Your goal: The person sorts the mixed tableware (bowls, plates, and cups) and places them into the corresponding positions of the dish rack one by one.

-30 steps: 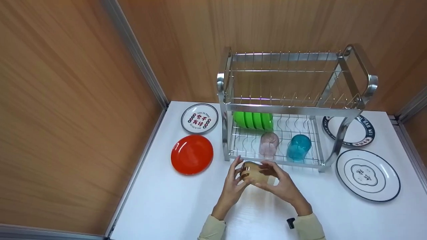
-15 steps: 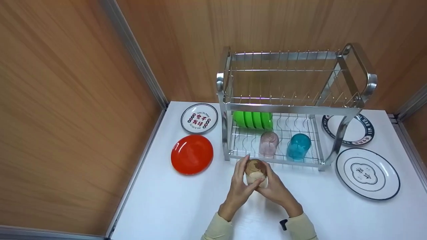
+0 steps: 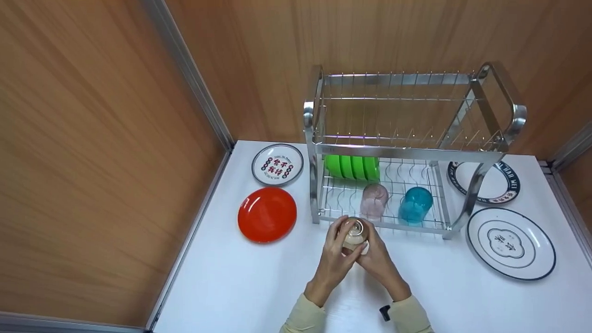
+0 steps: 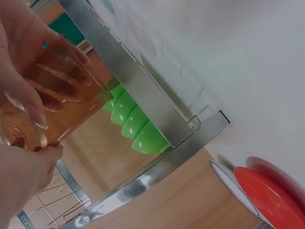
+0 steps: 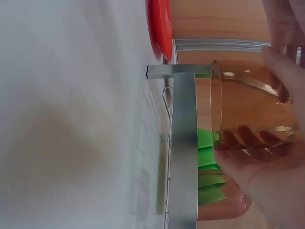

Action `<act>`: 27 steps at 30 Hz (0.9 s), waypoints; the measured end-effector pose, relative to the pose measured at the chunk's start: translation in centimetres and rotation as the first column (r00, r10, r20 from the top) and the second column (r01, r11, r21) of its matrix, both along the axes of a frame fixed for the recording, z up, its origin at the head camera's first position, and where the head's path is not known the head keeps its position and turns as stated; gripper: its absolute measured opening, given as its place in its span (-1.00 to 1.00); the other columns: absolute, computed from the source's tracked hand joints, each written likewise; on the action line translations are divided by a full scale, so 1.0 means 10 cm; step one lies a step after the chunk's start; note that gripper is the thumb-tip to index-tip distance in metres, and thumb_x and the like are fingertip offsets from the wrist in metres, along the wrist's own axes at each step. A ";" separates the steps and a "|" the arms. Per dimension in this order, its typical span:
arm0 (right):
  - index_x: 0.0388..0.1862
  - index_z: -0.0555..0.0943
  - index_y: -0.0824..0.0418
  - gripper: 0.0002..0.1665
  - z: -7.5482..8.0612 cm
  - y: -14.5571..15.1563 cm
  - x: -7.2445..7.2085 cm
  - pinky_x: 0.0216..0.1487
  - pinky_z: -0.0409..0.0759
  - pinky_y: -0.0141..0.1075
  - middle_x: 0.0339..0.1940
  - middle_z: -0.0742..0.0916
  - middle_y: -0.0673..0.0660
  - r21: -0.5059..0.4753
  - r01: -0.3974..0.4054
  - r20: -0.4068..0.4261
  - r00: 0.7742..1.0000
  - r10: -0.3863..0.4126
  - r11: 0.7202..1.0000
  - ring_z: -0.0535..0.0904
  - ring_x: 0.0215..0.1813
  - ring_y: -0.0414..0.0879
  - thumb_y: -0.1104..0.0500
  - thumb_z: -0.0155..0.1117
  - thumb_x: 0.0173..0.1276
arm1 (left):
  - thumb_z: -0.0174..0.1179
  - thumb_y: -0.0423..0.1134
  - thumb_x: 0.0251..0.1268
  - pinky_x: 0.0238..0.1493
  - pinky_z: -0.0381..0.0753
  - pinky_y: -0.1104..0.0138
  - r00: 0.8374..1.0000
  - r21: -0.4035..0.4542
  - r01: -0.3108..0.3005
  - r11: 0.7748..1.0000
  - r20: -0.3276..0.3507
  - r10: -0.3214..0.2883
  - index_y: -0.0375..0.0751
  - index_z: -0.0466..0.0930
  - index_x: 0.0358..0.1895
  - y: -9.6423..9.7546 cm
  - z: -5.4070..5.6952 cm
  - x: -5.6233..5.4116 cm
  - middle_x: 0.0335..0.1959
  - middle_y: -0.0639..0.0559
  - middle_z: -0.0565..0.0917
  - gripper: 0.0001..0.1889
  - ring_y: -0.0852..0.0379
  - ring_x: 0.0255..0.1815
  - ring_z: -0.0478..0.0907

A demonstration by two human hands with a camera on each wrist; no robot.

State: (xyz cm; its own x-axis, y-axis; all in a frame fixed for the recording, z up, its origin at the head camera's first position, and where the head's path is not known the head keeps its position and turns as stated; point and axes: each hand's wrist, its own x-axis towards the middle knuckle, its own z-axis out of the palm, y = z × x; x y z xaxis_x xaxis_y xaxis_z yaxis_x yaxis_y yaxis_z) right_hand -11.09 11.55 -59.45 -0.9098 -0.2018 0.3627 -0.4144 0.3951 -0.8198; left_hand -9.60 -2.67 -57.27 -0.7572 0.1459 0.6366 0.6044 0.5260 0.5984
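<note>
An amber see-through drinking glass (image 3: 355, 235) is held between both hands just in front of the dish rack, base up and mouth toward the table. My left hand (image 3: 331, 261) grips its left side, fingers near the base. From the other side my right hand (image 3: 379, 266) holds it, its fingers showing through the glass wall (image 5: 252, 109) in the right wrist view. Inside the metal rack (image 3: 407, 153), on the lower tier, a pink glass (image 3: 374, 201) and a blue glass (image 3: 416, 205) stand upside down. Several green bowls (image 3: 352, 167) line up behind them.
Left of the rack lie a red plate (image 3: 267, 214) and a small white plate (image 3: 277, 164) with red characters. To the right lie a dark-rimmed plate (image 3: 508, 182) and a larger white plate (image 3: 511, 244). Wooden panels (image 3: 259, 69) enclose the white table (image 3: 222, 286).
The amber glass has turned from lying sideways to base up. Both hands have come closer together around it, the right one moving left.
</note>
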 end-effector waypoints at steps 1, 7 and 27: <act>0.42 0.27 0.42 0.00 0.00 -0.01 -0.01 0.33 0.45 0.18 0.37 0.53 0.39 -0.002 0.000 0.001 1.000 0.000 1.000 0.47 0.39 0.29 0.35 0.65 0.07 | 0.54 -0.30 0.16 0.29 0.54 0.22 1.000 -0.005 -0.004 1.000 -0.004 0.004 -0.29 0.45 0.39 -0.01 0.00 -0.01 0.33 -0.28 0.42 -0.28 -0.11 0.31 0.51; 0.47 0.27 0.30 -0.02 -0.01 -0.07 -0.07 0.38 0.38 0.24 0.41 0.51 0.32 -0.088 0.005 0.076 0.997 0.002 0.996 0.42 0.45 0.26 0.27 0.62 0.16 | 0.54 -0.23 0.18 0.29 0.55 0.18 0.999 -0.016 -0.033 0.999 -0.017 0.032 -0.28 0.46 0.38 -0.05 0.00 -0.07 0.33 -0.27 0.43 -0.30 -0.10 0.33 0.45; 0.51 0.22 0.25 0.05 -0.02 -0.25 -0.43 0.42 0.30 0.26 0.41 0.48 0.34 -0.149 0.086 0.158 0.986 -0.062 0.985 0.39 0.46 0.26 0.10 0.64 0.19 | 0.40 -0.34 0.32 0.16 0.65 0.09 0.975 0.114 -0.216 0.970 0.072 0.209 -0.34 0.46 0.30 -0.33 -0.16 -0.02 0.21 -0.12 0.52 -0.48 0.02 0.13 0.56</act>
State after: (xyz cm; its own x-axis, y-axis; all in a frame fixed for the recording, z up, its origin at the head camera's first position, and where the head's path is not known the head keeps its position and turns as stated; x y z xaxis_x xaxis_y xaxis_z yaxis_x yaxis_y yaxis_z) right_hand -15.44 9.05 -59.64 -0.9670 -0.0841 0.2407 -0.2548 0.2834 -0.9245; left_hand -9.84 -5.99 -58.85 -0.7993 -0.0975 0.5930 0.4483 0.5605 0.6964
